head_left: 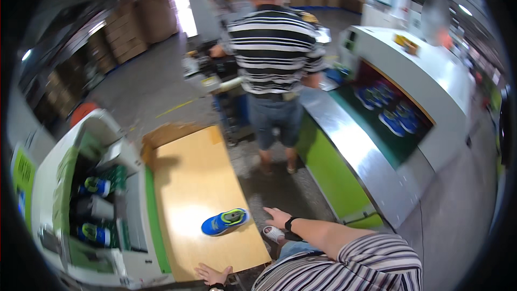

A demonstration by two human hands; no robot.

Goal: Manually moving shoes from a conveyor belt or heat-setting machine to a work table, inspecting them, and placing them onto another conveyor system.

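A blue sneaker (223, 222) with a lime-green collar lies alone on the light wooden tabletop (194, 178), its toe pointing left. My left hand (213, 274) rests at the near edge of that table, empty, with its fingers spread. Just off the table's right edge hovers my right hand (278, 218), a dark band on its wrist. Its fingers are apart, nothing shows in them, and it does not touch the sneaker.
To the left, a white and green machine (70, 194) holds blue shoes (96, 233). A co-worker (272, 48) in a striped shirt stands ahead, back turned. On the right, several blue sneakers (398, 118) sit on a green conveyor (344, 99) with a metal ledge (361, 156).
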